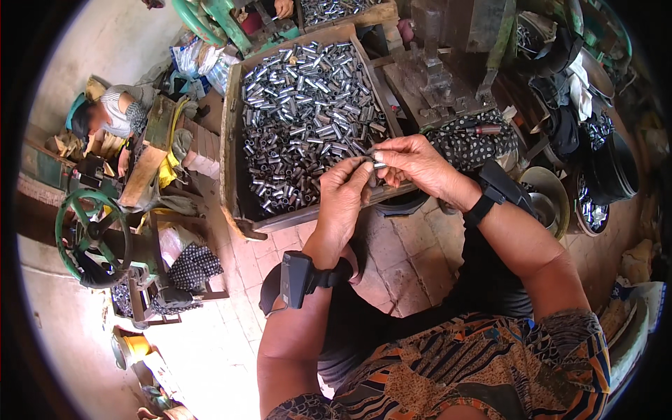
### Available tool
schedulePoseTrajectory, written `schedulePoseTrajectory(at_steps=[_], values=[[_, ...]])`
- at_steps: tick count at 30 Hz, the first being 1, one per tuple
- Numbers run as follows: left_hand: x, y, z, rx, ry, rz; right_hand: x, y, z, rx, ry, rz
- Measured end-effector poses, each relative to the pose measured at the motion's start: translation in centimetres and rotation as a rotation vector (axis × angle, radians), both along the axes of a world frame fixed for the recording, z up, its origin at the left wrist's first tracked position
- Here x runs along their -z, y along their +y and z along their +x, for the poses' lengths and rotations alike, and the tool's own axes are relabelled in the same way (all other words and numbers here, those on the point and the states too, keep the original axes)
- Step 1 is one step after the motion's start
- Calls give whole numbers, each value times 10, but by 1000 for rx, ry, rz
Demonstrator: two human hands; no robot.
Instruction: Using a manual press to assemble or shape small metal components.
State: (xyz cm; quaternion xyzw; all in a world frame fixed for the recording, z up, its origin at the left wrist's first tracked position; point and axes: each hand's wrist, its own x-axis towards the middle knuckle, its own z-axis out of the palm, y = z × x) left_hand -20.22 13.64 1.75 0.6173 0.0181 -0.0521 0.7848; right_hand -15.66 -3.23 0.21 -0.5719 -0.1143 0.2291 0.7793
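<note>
Head view: we see the right hand (418, 164) pinching a small metal piece (379, 166) between thumb and fingers, by the near edge of a wooden tray (229, 140). The left hand (343, 185) presses thumb and forefinger together beside it (whether they grip it too, we cannot tell). Beyond, loose metal tubes (308, 91) fill the tray.

From where I'm standing, a small metal sleeve (379, 166) is gleaming between the fingers (360, 174). Loose metal tubes (308, 105) are shining, some looking duller, inside a rough, matt wooden box (232, 140). The handwheel (62, 234) is showing smooth painted metal; the bundled cloth (194, 267) is looking matt, the floor tiles (409, 276) rough.
</note>
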Motion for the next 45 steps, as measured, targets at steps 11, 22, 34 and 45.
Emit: schedulePoseTrajectory(at_steps=[11,22,34,45], values=[[0,32,29,-251,233,-251,17,-1,24,217,-806,-755],[24,35,50,-34,-178,796,28,10,30,5,-1315,-1179],[11,22,46,279,-106,1494,31,7,35,-24,-1315,-1122],[20,23,38,116,-264,1339,11,-5,29,50,-331,-385]])
